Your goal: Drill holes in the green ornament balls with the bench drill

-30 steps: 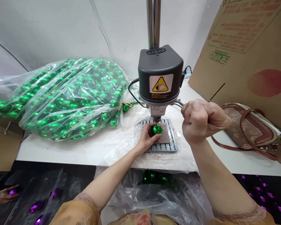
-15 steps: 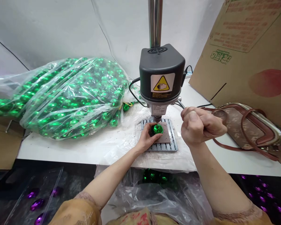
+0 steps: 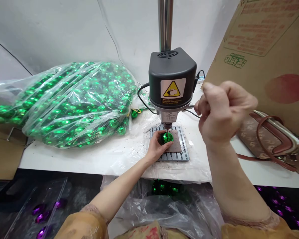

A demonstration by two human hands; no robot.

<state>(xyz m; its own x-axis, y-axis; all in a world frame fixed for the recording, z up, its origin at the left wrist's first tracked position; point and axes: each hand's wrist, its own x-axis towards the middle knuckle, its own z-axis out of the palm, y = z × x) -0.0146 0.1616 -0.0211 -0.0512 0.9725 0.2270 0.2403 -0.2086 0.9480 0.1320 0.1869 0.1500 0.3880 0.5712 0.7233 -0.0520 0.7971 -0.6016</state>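
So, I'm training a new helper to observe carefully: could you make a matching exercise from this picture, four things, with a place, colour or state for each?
1. Left hand
2. Drill
3. Sack
4. Handbag

A. Black, bearing a warning sign
B. Beside the cardboard at right
C. Holding one green ball
D. Clear plastic, left of the drill

Pairs: 1-C; 2-A; 3-D; 4-B

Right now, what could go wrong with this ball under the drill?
The left hand holds the green ball with bare fingers close to the drill bit; a slip could injure them. Only that hand visibly steadies the ball, so it might twist if the bit catches.
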